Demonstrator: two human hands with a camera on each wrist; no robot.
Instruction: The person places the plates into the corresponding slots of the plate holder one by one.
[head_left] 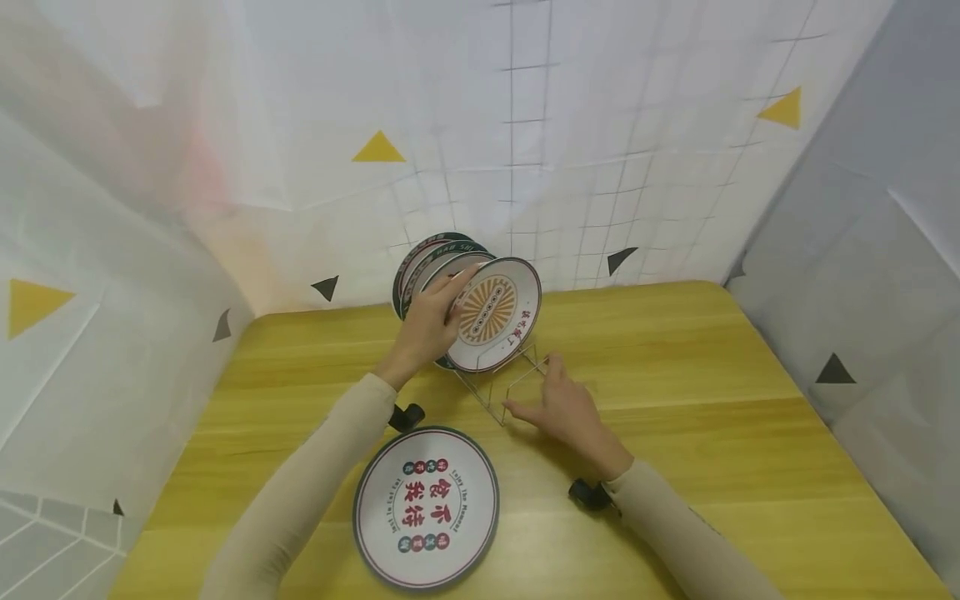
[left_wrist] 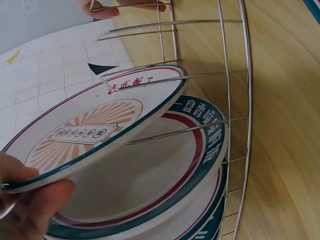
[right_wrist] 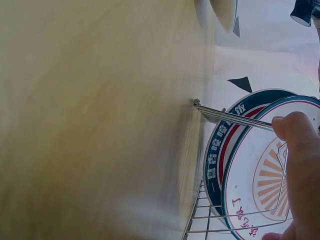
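My left hand [head_left: 429, 327] pinches the rim of a white plate [head_left: 517, 292] with an orange sunburst print and a green edge. In the left wrist view, thumb and finger sit on either side of that rim. The plate leans in a wire dish rack [left_wrist: 248, 75], its lower edge between the wires. Behind it, several more green-rimmed plates [left_wrist: 212, 142] stand tilted in the rack, partly hidden by the front one. With thumb and fingers spread across it, my right hand [head_left: 567, 408] grips the rack's near right end wires.
Flat on the wooden table [head_left: 675, 417], nearer to me, lies another round plate [head_left: 468, 467] with red lettering. A white sheet wall [head_left: 570, 208] with yellow and dark triangles rises behind the rack, and further sheets stand at both sides.
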